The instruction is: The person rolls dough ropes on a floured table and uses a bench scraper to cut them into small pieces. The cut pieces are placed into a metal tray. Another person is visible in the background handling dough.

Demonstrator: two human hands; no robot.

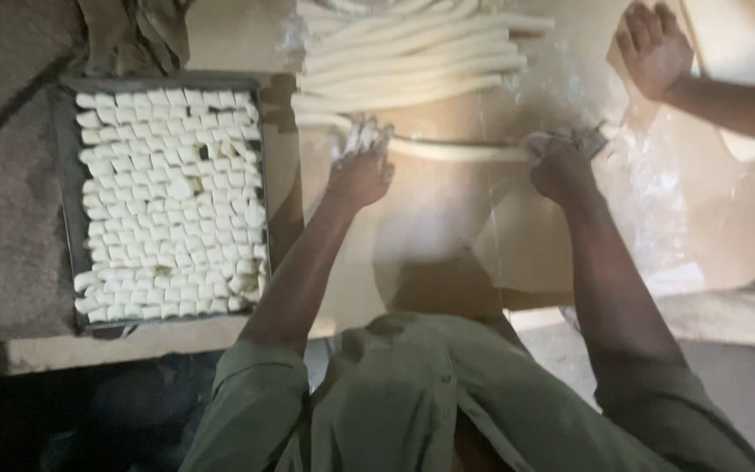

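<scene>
A long rope of pale dough [456, 150] lies across the floured wooden board [430, 227] in front of me. My left hand [360, 170] grips its left end, fingers dusted with flour. My right hand [559, 166] presses on the rope's right part; a grey metal scraper [589, 140] shows at its fingers. Behind the rope lie several more dough ropes [412, 61], side by side.
A grey metal tray [65, 157] at the left holds several rows of small cut dough pieces [168, 201]. Another person's hand [654, 48] rests on the board at the far right. A cloth [133, 35] lies behind the tray.
</scene>
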